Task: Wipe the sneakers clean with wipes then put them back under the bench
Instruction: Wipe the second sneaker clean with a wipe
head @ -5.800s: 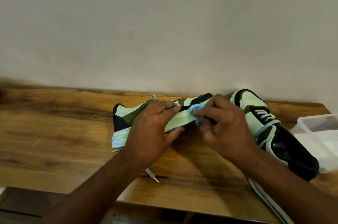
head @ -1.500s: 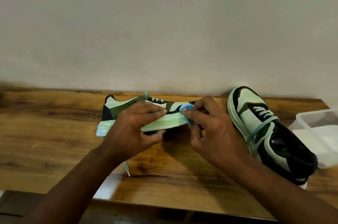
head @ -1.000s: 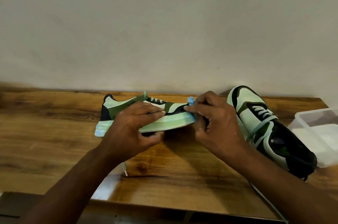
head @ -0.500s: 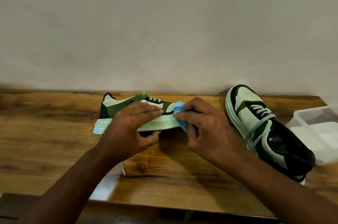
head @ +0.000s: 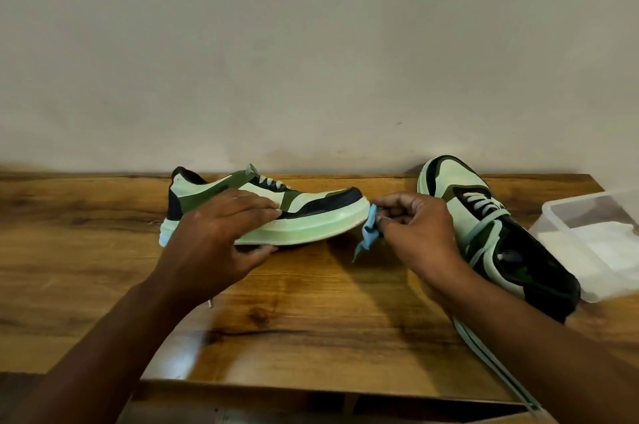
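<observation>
Wipe (head: 367, 234), blue and crumpled, hangs pinched in right hand (head: 420, 233), just right of sneaker (head: 276, 212) toe; left hand (head: 218, 236) grips sneaker's middle.

Home entryway: wooden bench (head: 311, 337), plain wall (head: 311, 43)

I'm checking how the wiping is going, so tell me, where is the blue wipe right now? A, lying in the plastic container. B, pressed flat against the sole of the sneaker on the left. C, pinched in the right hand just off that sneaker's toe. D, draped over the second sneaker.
C: the right hand pinches the blue wipe with a small gap to the toe of the left sneaker, which the left hand grips.
</observation>
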`<act>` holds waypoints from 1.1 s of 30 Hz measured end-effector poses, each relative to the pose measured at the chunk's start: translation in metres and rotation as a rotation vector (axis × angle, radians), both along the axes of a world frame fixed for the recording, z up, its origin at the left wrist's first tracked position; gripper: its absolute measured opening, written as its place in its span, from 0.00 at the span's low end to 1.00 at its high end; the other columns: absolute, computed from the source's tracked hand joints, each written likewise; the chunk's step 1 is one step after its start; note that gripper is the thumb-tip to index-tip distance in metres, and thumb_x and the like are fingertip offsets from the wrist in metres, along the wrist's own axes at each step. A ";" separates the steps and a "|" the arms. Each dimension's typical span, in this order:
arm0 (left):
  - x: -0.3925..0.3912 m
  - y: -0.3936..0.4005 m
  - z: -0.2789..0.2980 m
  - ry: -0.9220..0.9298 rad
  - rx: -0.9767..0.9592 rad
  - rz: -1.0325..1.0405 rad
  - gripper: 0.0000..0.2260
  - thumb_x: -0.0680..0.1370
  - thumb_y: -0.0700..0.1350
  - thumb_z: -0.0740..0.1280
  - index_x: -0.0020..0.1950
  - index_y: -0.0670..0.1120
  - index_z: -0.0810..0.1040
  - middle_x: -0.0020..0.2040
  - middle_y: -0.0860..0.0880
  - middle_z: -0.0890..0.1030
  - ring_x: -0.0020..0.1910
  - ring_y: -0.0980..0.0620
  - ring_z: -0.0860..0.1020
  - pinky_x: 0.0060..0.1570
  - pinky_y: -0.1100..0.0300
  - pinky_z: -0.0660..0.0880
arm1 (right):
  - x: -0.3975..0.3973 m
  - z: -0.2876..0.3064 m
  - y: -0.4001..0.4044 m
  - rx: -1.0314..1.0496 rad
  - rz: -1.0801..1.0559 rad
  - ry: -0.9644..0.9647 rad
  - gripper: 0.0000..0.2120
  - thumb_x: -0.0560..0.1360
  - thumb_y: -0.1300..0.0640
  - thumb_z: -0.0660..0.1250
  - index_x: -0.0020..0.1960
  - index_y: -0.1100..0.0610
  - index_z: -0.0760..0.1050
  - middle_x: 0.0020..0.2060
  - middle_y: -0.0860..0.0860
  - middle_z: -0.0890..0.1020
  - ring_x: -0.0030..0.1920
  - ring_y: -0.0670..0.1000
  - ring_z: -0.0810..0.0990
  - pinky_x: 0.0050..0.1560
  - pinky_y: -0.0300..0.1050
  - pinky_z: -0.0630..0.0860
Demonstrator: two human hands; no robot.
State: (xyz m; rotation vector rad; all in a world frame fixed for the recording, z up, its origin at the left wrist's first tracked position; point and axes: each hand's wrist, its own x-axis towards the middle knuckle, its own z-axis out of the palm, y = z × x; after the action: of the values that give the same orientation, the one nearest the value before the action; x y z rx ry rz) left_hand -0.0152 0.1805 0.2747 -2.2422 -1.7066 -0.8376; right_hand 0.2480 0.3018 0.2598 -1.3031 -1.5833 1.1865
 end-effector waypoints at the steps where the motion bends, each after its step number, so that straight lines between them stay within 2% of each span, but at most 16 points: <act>1: 0.000 0.000 0.000 0.008 0.001 0.001 0.20 0.70 0.45 0.83 0.61 0.45 0.86 0.59 0.51 0.85 0.59 0.49 0.82 0.57 0.48 0.81 | -0.001 -0.002 0.001 -0.034 0.003 0.022 0.16 0.74 0.69 0.72 0.50 0.47 0.85 0.42 0.47 0.88 0.44 0.46 0.87 0.48 0.51 0.86; 4: 0.004 -0.001 -0.003 0.070 -0.015 0.008 0.22 0.69 0.48 0.81 0.61 0.46 0.84 0.59 0.50 0.83 0.59 0.47 0.81 0.58 0.48 0.77 | -0.001 -0.005 0.001 -0.134 0.025 0.075 0.14 0.75 0.69 0.71 0.51 0.51 0.87 0.43 0.47 0.89 0.47 0.48 0.88 0.52 0.50 0.85; 8: 0.018 0.000 -0.009 0.174 -0.066 0.071 0.35 0.64 0.47 0.84 0.70 0.47 0.78 0.60 0.48 0.80 0.60 0.46 0.77 0.60 0.49 0.70 | -0.001 -0.002 -0.004 -0.313 0.007 0.192 0.12 0.75 0.70 0.71 0.49 0.56 0.87 0.41 0.51 0.89 0.42 0.50 0.88 0.39 0.42 0.81; 10: 0.023 0.001 -0.012 0.204 -0.117 0.096 0.41 0.63 0.47 0.85 0.74 0.48 0.74 0.60 0.48 0.78 0.58 0.46 0.75 0.57 0.49 0.71 | 0.000 -0.003 -0.008 -0.410 -0.014 0.237 0.09 0.76 0.70 0.70 0.49 0.59 0.86 0.41 0.54 0.88 0.41 0.52 0.87 0.39 0.44 0.80; 13: 0.026 0.003 -0.017 0.162 -0.191 0.089 0.45 0.61 0.47 0.87 0.75 0.48 0.74 0.57 0.50 0.76 0.54 0.49 0.73 0.51 0.53 0.76 | 0.000 -0.006 -0.021 -0.480 0.009 0.263 0.07 0.76 0.68 0.71 0.50 0.60 0.85 0.41 0.55 0.88 0.39 0.52 0.84 0.39 0.44 0.80; 16: 0.027 0.005 -0.019 0.101 -0.221 0.050 0.42 0.62 0.47 0.86 0.73 0.49 0.75 0.55 0.52 0.74 0.52 0.53 0.71 0.48 0.58 0.73 | -0.002 -0.014 -0.033 -0.395 0.025 0.140 0.07 0.75 0.67 0.73 0.48 0.57 0.86 0.39 0.51 0.88 0.34 0.48 0.84 0.36 0.41 0.79; 19: 0.027 0.005 -0.021 0.073 -0.250 0.007 0.37 0.65 0.45 0.85 0.71 0.51 0.76 0.54 0.54 0.73 0.51 0.54 0.72 0.48 0.57 0.74 | 0.001 -0.017 -0.033 -0.332 0.045 -0.017 0.10 0.74 0.68 0.74 0.44 0.54 0.85 0.36 0.50 0.87 0.28 0.45 0.81 0.32 0.38 0.77; 21: 0.026 0.004 -0.021 0.070 -0.255 0.000 0.35 0.65 0.43 0.85 0.70 0.51 0.77 0.55 0.53 0.74 0.53 0.52 0.75 0.49 0.53 0.78 | 0.005 -0.012 -0.031 -0.256 0.120 -0.162 0.11 0.73 0.67 0.75 0.45 0.51 0.85 0.38 0.48 0.87 0.30 0.42 0.82 0.33 0.37 0.78; 24: 0.020 0.004 -0.021 0.070 -0.224 -0.013 0.32 0.65 0.37 0.84 0.67 0.49 0.80 0.55 0.52 0.76 0.54 0.50 0.75 0.50 0.53 0.77 | 0.015 -0.001 -0.021 -0.083 0.118 -0.345 0.11 0.71 0.64 0.77 0.48 0.49 0.86 0.41 0.44 0.86 0.39 0.41 0.84 0.43 0.41 0.83; 27: 0.014 0.004 -0.021 0.089 -0.173 -0.009 0.29 0.64 0.31 0.82 0.63 0.47 0.82 0.55 0.51 0.77 0.54 0.49 0.75 0.49 0.54 0.76 | 0.023 0.001 -0.012 -0.061 0.028 -0.195 0.12 0.71 0.66 0.76 0.49 0.51 0.86 0.38 0.47 0.87 0.38 0.47 0.86 0.44 0.51 0.86; 29: 0.013 0.004 -0.018 0.096 -0.134 0.021 0.27 0.65 0.30 0.79 0.61 0.47 0.83 0.55 0.50 0.77 0.53 0.49 0.76 0.46 0.53 0.77 | 0.020 -0.003 -0.015 -0.113 0.030 -0.082 0.14 0.72 0.67 0.77 0.53 0.52 0.85 0.40 0.50 0.87 0.39 0.50 0.87 0.45 0.54 0.86; 31: 0.016 0.003 -0.014 0.067 -0.110 0.048 0.23 0.65 0.34 0.79 0.59 0.48 0.84 0.57 0.49 0.78 0.55 0.50 0.76 0.47 0.57 0.75 | 0.013 -0.009 -0.023 -0.163 0.070 -0.013 0.16 0.73 0.67 0.76 0.57 0.52 0.84 0.42 0.51 0.87 0.41 0.51 0.87 0.45 0.51 0.86; 33: 0.025 -0.001 -0.012 0.033 -0.134 0.039 0.23 0.66 0.45 0.78 0.61 0.49 0.84 0.62 0.50 0.78 0.60 0.50 0.75 0.53 0.56 0.74 | 0.008 -0.010 -0.031 -0.220 0.118 0.042 0.17 0.73 0.69 0.76 0.56 0.51 0.85 0.44 0.51 0.87 0.42 0.51 0.87 0.46 0.49 0.86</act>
State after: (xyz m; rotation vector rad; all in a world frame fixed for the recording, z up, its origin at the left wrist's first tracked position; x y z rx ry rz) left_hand 0.0102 0.1797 0.2631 -2.2856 -1.8358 -0.6931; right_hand 0.2562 0.2712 0.2499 -1.3268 -1.5511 1.4867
